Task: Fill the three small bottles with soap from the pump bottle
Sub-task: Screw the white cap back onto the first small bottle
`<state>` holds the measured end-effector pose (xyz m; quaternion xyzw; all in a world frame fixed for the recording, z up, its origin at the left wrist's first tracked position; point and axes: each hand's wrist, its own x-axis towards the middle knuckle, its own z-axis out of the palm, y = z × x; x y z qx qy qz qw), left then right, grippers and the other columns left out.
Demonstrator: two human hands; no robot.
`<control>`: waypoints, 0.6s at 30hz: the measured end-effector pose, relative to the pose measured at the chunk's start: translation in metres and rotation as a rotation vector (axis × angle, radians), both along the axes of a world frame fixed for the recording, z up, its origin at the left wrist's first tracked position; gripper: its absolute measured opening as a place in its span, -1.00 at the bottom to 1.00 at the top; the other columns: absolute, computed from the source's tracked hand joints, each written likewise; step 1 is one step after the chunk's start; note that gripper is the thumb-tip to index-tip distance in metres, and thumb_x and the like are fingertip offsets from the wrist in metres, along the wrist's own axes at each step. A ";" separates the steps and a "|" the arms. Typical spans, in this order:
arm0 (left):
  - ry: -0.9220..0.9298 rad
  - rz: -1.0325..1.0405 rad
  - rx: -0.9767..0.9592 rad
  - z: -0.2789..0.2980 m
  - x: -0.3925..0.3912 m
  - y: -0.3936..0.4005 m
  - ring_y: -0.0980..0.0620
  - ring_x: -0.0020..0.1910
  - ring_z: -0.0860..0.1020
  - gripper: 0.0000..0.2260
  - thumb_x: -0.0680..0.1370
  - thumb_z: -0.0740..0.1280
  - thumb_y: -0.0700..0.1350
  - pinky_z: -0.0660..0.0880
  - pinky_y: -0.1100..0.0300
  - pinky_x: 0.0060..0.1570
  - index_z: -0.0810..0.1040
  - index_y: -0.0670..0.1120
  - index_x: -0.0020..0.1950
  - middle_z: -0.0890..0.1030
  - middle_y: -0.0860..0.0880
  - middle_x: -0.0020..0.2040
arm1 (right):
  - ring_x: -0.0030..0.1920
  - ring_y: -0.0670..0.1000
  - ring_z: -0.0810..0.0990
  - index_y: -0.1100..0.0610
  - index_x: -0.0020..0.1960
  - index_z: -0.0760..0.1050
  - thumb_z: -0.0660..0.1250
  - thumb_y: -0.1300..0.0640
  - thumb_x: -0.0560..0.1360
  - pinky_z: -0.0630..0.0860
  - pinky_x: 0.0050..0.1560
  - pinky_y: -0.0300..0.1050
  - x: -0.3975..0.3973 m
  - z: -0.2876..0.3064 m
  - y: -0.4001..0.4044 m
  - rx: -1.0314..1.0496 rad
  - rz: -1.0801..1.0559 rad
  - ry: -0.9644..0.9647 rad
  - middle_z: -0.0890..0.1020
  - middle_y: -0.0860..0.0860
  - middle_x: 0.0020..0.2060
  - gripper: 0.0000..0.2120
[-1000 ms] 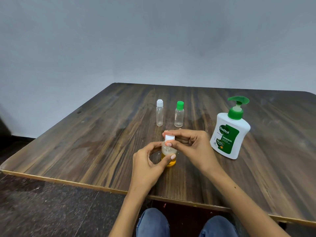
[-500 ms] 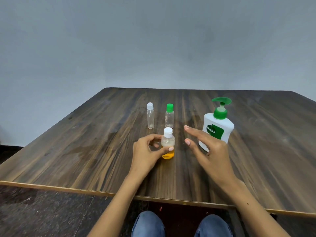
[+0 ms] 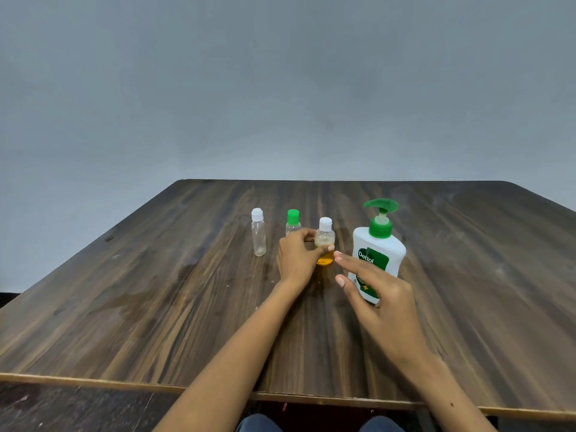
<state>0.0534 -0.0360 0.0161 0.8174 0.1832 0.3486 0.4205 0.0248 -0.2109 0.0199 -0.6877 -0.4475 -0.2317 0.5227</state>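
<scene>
The left hand [image 3: 296, 254] has its thumb and fingers curled round the small clear plastic bottle with a white cap and orange soap at the bottom [image 3: 325, 241], which stands on the brown wooden surface [image 3: 156, 307]. The right hand [image 3: 374, 288] floats just right of it with straight fingers, holding nothing. Behind that hand stands the white pump bottle with a green top [image 3: 381, 241]. Left of the left hand stand 2 empty small clear bottles, 1 with a green cap [image 3: 293, 221] and 1 with a white cap [image 3: 258, 235].

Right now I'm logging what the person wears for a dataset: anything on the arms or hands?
Both forearms are bare, with no sleeves in view. The left hand and right hand show no gloves, rings, watch or bracelets. Fingernails look unpainted.
</scene>
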 end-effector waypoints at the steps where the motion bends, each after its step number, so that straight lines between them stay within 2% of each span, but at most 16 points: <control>1: -0.002 0.010 0.001 0.001 0.004 -0.001 0.09 0.04 0.64 -0.67 0.37 0.55 0.02 0.57 0.09 0.02 0.67 -0.07 0.07 0.71 0.02 0.01 | 0.23 -0.19 0.55 0.18 0.19 0.61 0.43 0.29 0.47 0.48 0.24 -0.22 0.001 0.000 0.000 0.007 0.005 0.005 0.63 -0.08 0.16 -0.71; 6: -0.009 0.038 0.007 0.001 0.012 -0.003 0.04 0.10 0.63 -0.63 0.40 0.53 0.01 0.55 0.10 0.05 0.64 -0.09 0.15 0.70 -0.01 0.07 | 0.23 -0.19 0.55 0.16 0.19 0.61 0.39 0.21 0.49 0.50 0.23 -0.16 0.005 0.000 -0.003 0.003 0.001 0.011 0.63 -0.09 0.16 -0.73; 11: -0.009 0.097 -0.017 0.001 0.003 -0.003 -0.02 0.22 0.57 -0.44 0.36 0.56 0.06 0.46 0.17 0.11 0.57 -0.14 0.29 0.64 -0.08 0.20 | 0.23 -0.22 0.54 0.16 0.19 0.61 0.39 0.21 0.50 0.50 0.22 -0.20 0.004 -0.001 -0.004 -0.013 -0.010 0.002 0.63 -0.09 0.16 -0.74; 16: -0.144 0.112 0.121 0.008 -0.029 0.008 0.04 -0.06 0.62 -0.71 0.37 0.56 -0.06 0.52 0.19 -0.05 0.64 -0.13 0.02 0.68 -0.03 -0.06 | 0.23 -0.22 0.53 0.16 0.19 0.61 0.41 0.22 0.49 0.49 0.23 -0.22 0.001 -0.002 0.002 -0.026 -0.015 -0.020 0.63 -0.07 0.16 -0.72; 18: -0.212 0.151 0.217 0.011 -0.037 0.016 0.02 -0.06 0.54 -0.71 0.39 0.54 -0.14 0.50 0.15 -0.06 0.56 -0.14 0.04 0.60 -0.06 0.01 | 0.23 -0.20 0.54 0.16 0.20 0.60 0.41 0.22 0.49 0.48 0.25 -0.21 0.000 -0.003 0.007 -0.043 -0.008 -0.030 0.63 -0.05 0.17 -0.71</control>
